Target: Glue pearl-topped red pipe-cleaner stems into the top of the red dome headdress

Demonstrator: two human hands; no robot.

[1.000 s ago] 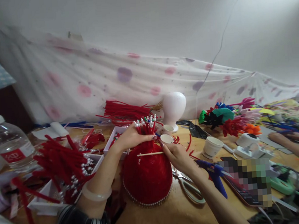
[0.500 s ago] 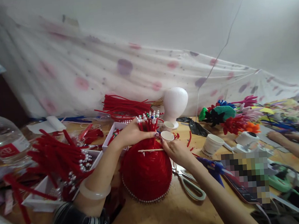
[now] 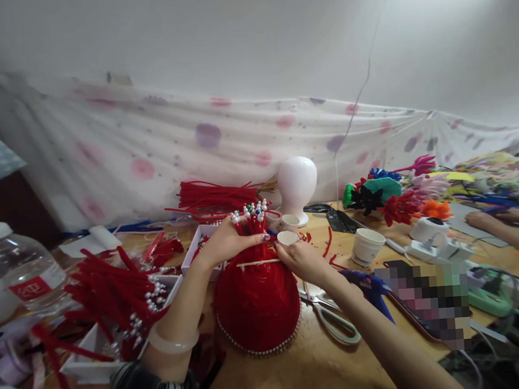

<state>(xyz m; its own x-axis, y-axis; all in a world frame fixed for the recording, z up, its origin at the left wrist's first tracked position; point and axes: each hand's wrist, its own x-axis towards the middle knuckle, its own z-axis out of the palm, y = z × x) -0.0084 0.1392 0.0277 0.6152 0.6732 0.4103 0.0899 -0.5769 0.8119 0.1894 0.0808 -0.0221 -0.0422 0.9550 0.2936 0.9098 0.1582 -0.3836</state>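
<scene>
Hanging at twelve o'clock, a spotted sheet (image 3: 172, 153) backs the table (image 3: 277, 386). A red dome (image 3: 259, 313) sits mid-table. From it, fuzzy red sticks (image 3: 109, 294) pile up at nine, a white foam head (image 3: 298, 183) stands at one, scissors (image 3: 337, 325) lie at three, and a paper cup (image 3: 288, 238) stands close behind the right hand (image 3: 304, 262). The left hand (image 3: 220, 240) is closed round beaded stems (image 3: 256, 225) at the dome's top; the right pinches a thin pale stick (image 3: 258, 263) across its front.
</scene>
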